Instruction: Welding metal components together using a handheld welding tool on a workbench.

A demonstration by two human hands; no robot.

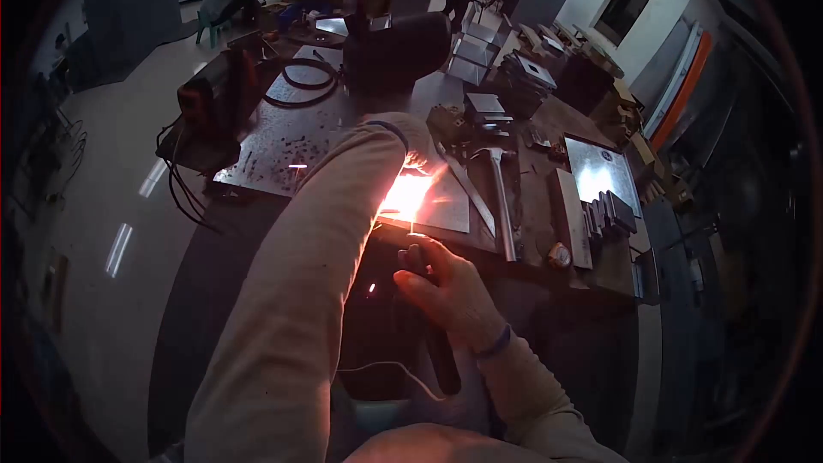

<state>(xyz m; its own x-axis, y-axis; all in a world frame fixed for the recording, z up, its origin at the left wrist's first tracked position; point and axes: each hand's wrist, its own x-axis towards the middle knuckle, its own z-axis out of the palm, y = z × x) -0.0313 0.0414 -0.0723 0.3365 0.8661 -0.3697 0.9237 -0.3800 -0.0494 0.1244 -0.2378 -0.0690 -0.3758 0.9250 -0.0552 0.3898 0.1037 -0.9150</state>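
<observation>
My right hand (450, 296) is wrapped round the dark handle of a welding electrode holder (439, 351). A thin electrode (412, 227) points up from it into a blinding welding arc (406, 195) at the near edge of the bench. Beyond the arc, my left hand (415, 139) is bent over at the end of a long-sleeved forearm; its fingers are lost behind the wrist and in the glare. Whether it grips anything cannot be made out. A flat metal plate (453, 213) lies beside the glow, and the spot being welded is washed out.
Right of the arc lie a hammer (503, 206), a metal bar (569, 219), a tape measure (559, 255) and stacked small plates (610, 214). A black welding helmet (399, 50), a coiled cable (300, 103) and a welding machine (216, 96) stand farther back. Two people are in the background.
</observation>
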